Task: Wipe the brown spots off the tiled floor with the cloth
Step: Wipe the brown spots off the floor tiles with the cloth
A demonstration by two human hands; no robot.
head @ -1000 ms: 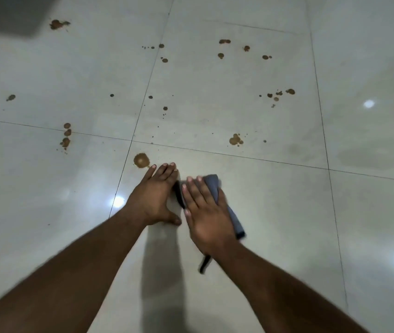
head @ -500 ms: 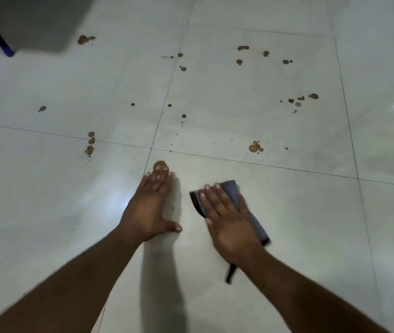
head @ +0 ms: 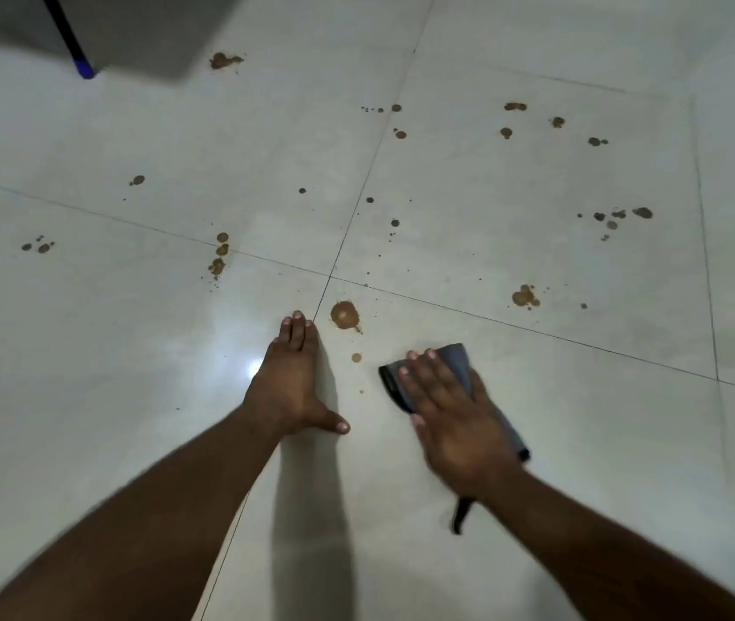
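Grey cloth (head: 455, 365) under flat, open right hand (head: 455, 423); left hand (head: 287, 387) open, flat on tiled floor (head: 535, 441).

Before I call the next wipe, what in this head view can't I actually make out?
- Floor under the folded grey cloth: hidden by the cloth and the flat right hand, so any brown spots there are unknown.
- Most of that cloth: covered by the right hand.
- Floor under the left hand, pressed flat.
- Dark blue-tipped rod and grey shape, top left: cut off by the frame edge.
- Tiny specks near the large round brown spot: too small.
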